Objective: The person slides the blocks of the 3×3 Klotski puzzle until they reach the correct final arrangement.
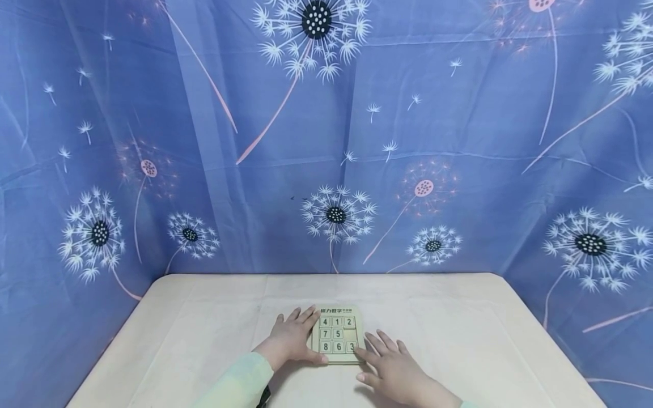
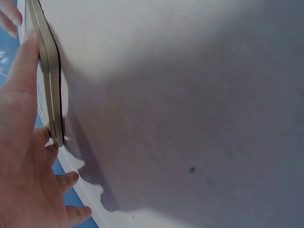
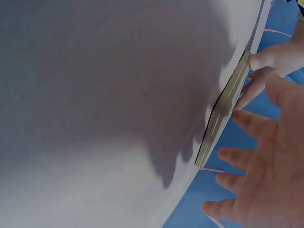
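A pale sliding number puzzle lies flat on the table. Its rows read 4 1 2, then 7 5 with a gap at the right, then 8 6 3. My left hand holds the puzzle's left side, thumb at the near left corner and forefinger by the far left corner. On the right, my right hand has its fingers spread, and the index fingertip touches the 3 tile or its edge. Both wrist views show the puzzle edge-on, its side by the left thumb and its side near the right fingertips.
A cream-covered table extends round the puzzle on every side. Blue cloth with dandelion prints hangs behind the table and along both sides. A small dark speck shows on the table in the left wrist view.
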### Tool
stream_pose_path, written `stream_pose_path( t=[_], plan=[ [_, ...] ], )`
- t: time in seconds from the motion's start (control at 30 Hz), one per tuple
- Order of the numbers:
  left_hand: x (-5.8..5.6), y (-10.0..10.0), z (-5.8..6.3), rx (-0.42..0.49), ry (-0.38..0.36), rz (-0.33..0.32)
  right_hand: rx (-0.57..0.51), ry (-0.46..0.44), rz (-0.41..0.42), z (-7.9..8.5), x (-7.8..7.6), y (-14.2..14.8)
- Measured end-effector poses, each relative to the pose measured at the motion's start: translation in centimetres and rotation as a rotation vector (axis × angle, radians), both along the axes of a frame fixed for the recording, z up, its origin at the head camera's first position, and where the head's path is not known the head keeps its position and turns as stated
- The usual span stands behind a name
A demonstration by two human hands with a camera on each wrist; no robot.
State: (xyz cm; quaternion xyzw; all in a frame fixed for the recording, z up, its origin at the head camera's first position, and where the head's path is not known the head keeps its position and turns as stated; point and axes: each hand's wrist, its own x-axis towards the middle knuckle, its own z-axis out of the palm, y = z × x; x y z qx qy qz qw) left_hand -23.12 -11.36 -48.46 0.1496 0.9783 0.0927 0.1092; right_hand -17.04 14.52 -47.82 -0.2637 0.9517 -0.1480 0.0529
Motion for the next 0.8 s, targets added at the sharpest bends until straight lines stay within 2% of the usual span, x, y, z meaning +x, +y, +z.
stream_pose_path(
  t=[0.3,0.8],
  plan=[
    [-0.11,-0.07,-0.41,0.008,-0.01,0.01,0.004,0.0,-0.015,-0.2,-0.04,-0.25],
    [0.08,0.1,0.14,0.009,-0.016,0.0,-0.002,-0.015,-0.08,0.27,-0.11,-1.04]
  ],
)
